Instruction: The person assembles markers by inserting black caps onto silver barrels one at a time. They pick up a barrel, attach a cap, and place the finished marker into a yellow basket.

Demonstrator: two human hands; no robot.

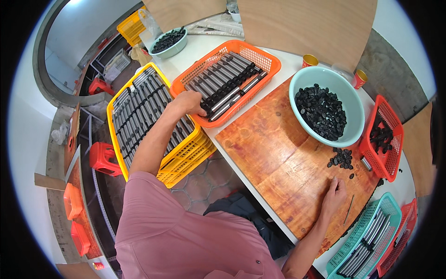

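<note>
An orange basket [274, 60] holds rows of silver metal tubes [223, 74] with black ends. My left hand [189, 102] reaches over its near left corner, fingers curled at the black tube ends; what they grip is hidden. On the brown wooden board [274, 158] rests my right hand [333, 197], its fingers bent inward; I cannot make out whether anything is between them. Just beyond it lie a loose cluster of small black plastic caps [341, 158] and a single black cap [351, 176]. A thin metal rod [348, 209] lies to its right.
A pale green basin [360, 121] full of black caps stands behind the cluster. Stacked yellow crates [186, 162] with more tubes are at left. Red [392, 121] and green [395, 209] baskets line the right side. Another basin [181, 46] of black parts is at the back.
</note>
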